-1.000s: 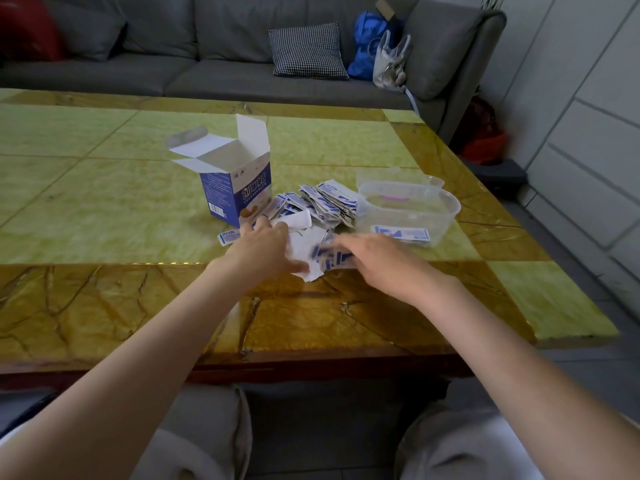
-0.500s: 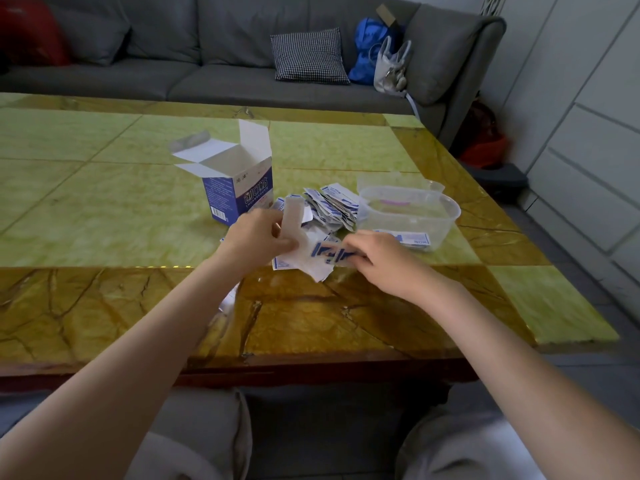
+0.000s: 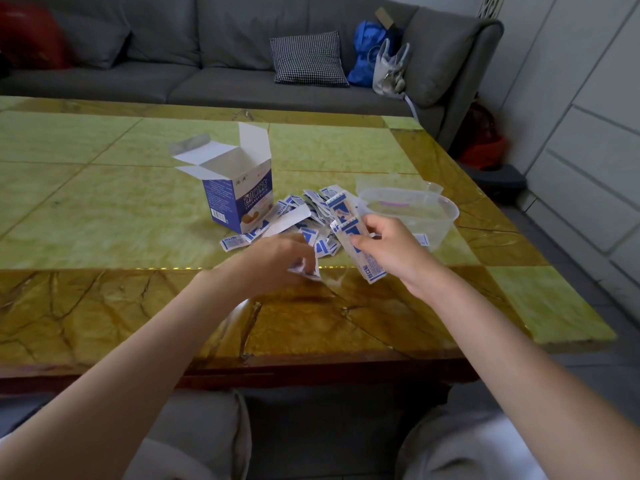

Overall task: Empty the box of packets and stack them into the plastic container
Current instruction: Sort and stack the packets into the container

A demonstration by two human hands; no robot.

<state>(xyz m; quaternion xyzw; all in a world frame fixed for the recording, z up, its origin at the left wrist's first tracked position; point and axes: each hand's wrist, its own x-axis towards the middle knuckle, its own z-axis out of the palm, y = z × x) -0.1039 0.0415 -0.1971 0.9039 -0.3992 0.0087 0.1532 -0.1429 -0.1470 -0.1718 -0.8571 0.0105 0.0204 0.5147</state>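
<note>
The blue and white box [image 3: 239, 199] stands open and upright on the green table [image 3: 104, 209]. A loose pile of blue and white packets [image 3: 304, 216] lies between the box and the clear plastic container [image 3: 415, 216] to its right. My right hand [image 3: 388, 247] pinches a bunch of long packets [image 3: 353, 230], lifted above the pile just left of the container. My left hand [image 3: 277, 258] curls round a few packets [image 3: 308, 268] low over the table's front part. A packet shows inside the container near its front wall.
A clear lid [image 3: 388, 183] lies behind the container. One stray packet [image 3: 232, 243] sits in front of the box. A grey sofa [image 3: 207, 64] with a checked cushion [image 3: 308, 58] and a blue bag [image 3: 370, 53] lines the far side. The table's right edge is close to the container.
My right hand has lifted a bunch of packets off the table and raised them toward the container. My left hand has gathered packets and drawn them slightly nearer to me.
</note>
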